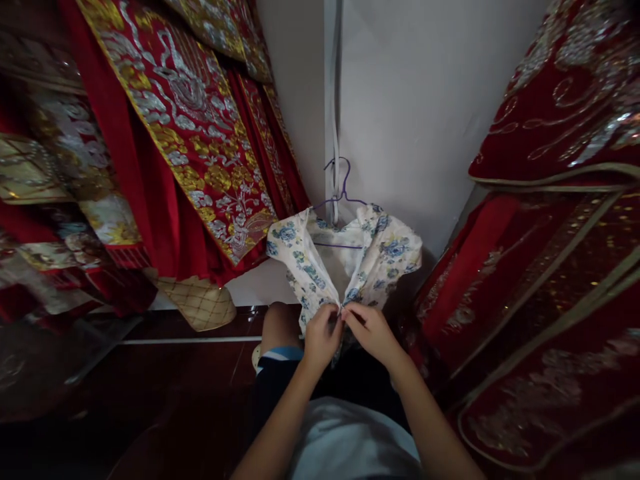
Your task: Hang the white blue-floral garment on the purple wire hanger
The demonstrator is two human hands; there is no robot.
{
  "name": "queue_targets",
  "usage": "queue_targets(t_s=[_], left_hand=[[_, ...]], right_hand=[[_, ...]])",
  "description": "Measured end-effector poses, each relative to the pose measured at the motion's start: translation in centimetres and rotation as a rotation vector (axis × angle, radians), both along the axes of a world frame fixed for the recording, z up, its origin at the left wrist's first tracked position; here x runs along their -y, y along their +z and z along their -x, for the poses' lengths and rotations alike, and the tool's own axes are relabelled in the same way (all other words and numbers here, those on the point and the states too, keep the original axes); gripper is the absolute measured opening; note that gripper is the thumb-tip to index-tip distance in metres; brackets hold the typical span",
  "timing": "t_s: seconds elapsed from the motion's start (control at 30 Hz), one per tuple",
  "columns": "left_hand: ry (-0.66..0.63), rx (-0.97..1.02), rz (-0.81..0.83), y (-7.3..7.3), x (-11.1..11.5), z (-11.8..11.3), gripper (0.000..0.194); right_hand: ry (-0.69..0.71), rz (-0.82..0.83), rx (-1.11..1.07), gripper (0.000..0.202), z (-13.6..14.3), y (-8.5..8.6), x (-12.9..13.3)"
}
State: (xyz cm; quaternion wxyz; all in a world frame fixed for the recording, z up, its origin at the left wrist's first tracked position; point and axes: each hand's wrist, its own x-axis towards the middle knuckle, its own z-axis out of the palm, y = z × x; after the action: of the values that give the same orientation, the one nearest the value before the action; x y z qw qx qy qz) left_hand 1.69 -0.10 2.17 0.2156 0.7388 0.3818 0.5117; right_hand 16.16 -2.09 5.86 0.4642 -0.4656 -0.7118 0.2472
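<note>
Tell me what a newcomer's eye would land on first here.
Probably the red hanging cloth thick with gold and silver decoration at upper left, and the matching dark red cloth filling the right side. Between them, the pale floral garment on a purple hanger stands out against the plain wall. At its open front, the left hand and right hand pinch the fabric together.

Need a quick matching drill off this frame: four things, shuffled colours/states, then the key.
Things
1. hanger
2. left hand
3. short-sleeved garment
4. wall

Colours/states
A. pale with blue flowers
B. plain grey
C. purple
D. fingers pinched at the front opening

Pairs: 1-C, 2-D, 3-A, 4-B
</note>
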Motion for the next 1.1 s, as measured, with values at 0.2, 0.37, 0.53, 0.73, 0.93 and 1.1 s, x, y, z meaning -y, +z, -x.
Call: queue_targets(t_s=[0.2, 0.37, 0.53, 0.73, 0.93, 1.1], left_hand=[[0.001, -0.077, 0.029, -0.3, 0.8, 0.1, 0.013], [-0.020, -0.135, 0.063, -0.3, 1.7, -0.6, 0.014], [-0.018, -0.146, 0.098, 0.0, 2.2, -0.6, 0.013], [0.013, -0.068, 0.157, -0.6, 2.8, -0.9, 0.016], [-0.011, -0.067, 0.182, -1.7, 4.0, -1.6, 0.015], [-0.153, -0.125, 0.121, -0.5, 2.8, -0.4, 0.015]], right_hand=[[-0.010, -0.084, 0.055, 0.025, -1.2, 0.1, -0.4], [-0.113, -0.175, 0.074, 0.028, -1.8, 1.0, -1.5], [-0.114, -0.343, 0.239, 0.027, -3.4, 5.2, -5.6], [-0.172, -0.452, 0.449, 0.025, -4.6, 10.8, -11.5], [-0.291, -0.487, 0.331, 0.024, -4.5, 13.6, -12.5], [-0.296, -0.502, 0.050, 0.022, -3.3, 13.9, -10.6]])
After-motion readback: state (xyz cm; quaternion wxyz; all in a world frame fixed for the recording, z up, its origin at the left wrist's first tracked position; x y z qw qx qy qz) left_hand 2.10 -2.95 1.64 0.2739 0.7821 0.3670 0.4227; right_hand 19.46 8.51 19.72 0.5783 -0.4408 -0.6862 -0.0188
